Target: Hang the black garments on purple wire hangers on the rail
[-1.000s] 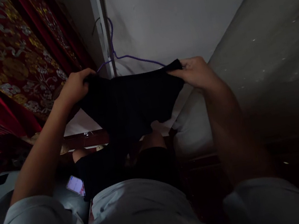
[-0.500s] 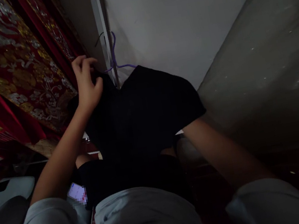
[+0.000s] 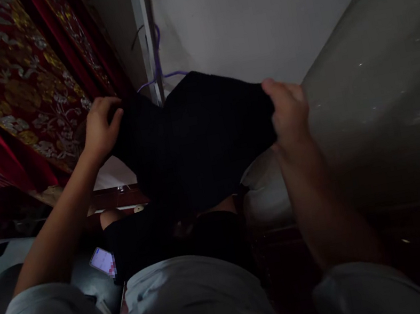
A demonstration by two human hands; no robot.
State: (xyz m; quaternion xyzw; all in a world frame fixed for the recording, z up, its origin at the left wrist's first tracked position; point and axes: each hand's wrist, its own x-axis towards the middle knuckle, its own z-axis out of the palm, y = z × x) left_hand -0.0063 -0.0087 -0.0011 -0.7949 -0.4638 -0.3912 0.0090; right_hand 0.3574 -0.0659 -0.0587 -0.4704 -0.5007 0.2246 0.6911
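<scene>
- Black garment (image 3: pixel 198 137) sits between the two hands, spread side to side; long axis runs left-right, drooping in front of the knees.
- Purple hanger (image 3: pixel 158 66) is just beyond the garment's top edge, in line with the V-shaped dip; hook is up by the metal upright (image 3: pixel 143 6), arms drop out of sight behind or into the cloth, can't tell which.
- Hanger's neck is nearer the left hand (image 3: pixel 104 126) than the right hand (image 3: pixel 289 113).
- Right hand: fingers closed on the garment's right edge, cloth pulled out sideways; fingertips partly hidden.
- Left hand: at the upper left edge, fingers curled, narrow gap to thumb; dark cloth there, can't tell if pinched or just touching.
- Lit phone (image 3: pixel 102 260) lies beside the left thigh, well apart from both hands.
</scene>
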